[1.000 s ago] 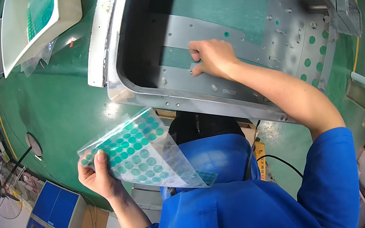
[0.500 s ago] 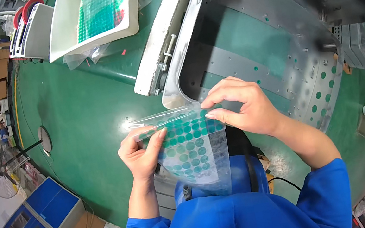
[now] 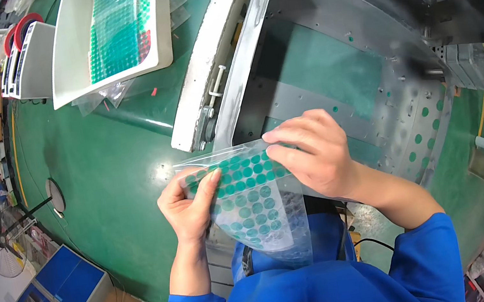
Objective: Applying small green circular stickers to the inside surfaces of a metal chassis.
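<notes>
A clear plastic bag (image 3: 297, 222) hangs in front of my body, with sheets of green round stickers (image 3: 249, 174) showing inside it. My left hand (image 3: 185, 207) grips the bag's left side, its thumb lying across the front over the stickers. At the upper right corner, near the bag's top edge, the fingertips of my right hand (image 3: 320, 153) are pinched on the plastic. The lower part of the sheets looks paler, with a white backing between the dots.
Upper left, a white plastic bin (image 3: 165, 38) holds more green and red dot sheets. Beside it stand grey dispensers with red rings (image 3: 32, 65). A grey metal machine frame (image 3: 228, 111) fills the right. A fan (image 3: 2, 238) and a blue cabinet (image 3: 73, 278) stand left.
The view has shifted slightly, so the bin and machine sit a little lower and further left. My right hand's fingers have drawn closer together at the bag's corner; my left hand keeps its grip.
</notes>
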{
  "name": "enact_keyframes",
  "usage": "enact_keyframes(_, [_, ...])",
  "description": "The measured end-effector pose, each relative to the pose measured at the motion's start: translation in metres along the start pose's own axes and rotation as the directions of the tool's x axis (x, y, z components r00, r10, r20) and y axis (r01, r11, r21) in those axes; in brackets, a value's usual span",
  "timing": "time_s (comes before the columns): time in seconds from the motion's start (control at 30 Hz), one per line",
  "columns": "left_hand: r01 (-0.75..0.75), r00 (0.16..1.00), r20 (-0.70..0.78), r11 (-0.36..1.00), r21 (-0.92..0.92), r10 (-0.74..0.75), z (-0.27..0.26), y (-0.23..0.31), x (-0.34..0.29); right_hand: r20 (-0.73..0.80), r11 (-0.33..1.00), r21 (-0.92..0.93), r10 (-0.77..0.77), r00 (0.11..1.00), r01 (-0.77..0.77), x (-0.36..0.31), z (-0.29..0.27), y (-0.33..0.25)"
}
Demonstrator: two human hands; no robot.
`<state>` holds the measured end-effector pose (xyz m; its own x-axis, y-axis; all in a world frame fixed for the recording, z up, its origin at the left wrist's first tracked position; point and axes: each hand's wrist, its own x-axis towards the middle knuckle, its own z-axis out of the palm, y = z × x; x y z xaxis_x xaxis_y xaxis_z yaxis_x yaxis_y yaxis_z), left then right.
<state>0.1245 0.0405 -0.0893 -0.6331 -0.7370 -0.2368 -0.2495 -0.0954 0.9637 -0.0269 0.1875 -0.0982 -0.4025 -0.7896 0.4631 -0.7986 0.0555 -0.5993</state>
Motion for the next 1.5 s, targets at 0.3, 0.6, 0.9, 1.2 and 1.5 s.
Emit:
enact_keyframes(0.3, [-0.186,0.982,0.080,0.964,0.192,0.174,-0.003,-0.012,-0.006,0.137,0.768,0.163,0.604,0.785,-0.619,0.041,0.032,0.149])
enact_keyframes(0.6, [-0.093,0.975,-0.197,0.995,0.045,0.100,-0.031,-0.027,-0.021,0.387,0.681,-0.200,0.715,0.582,-0.705,0.056,0.072,0.212])
enact_keyframes(0.9, [-0.075,0.957,-0.276,0.994,0.077,0.094,-0.056,-0.040,-0.022,0.429,0.712,-0.214,0.683,0.591,-0.668,0.060,0.072,0.214])
enact_keyframes(1.2, [-0.064,0.963,-0.260,0.998,0.024,0.069,-0.060,-0.041,-0.020,0.438,0.718,-0.296,0.688,0.578,-0.630,0.066,0.067,0.207])
enact_keyframes(1.5, [-0.068,0.958,-0.279,0.998,0.008,0.068,-0.060,-0.043,-0.018,0.439,0.711,-0.376,0.701,0.562,-0.594,0.068,0.066,0.202])
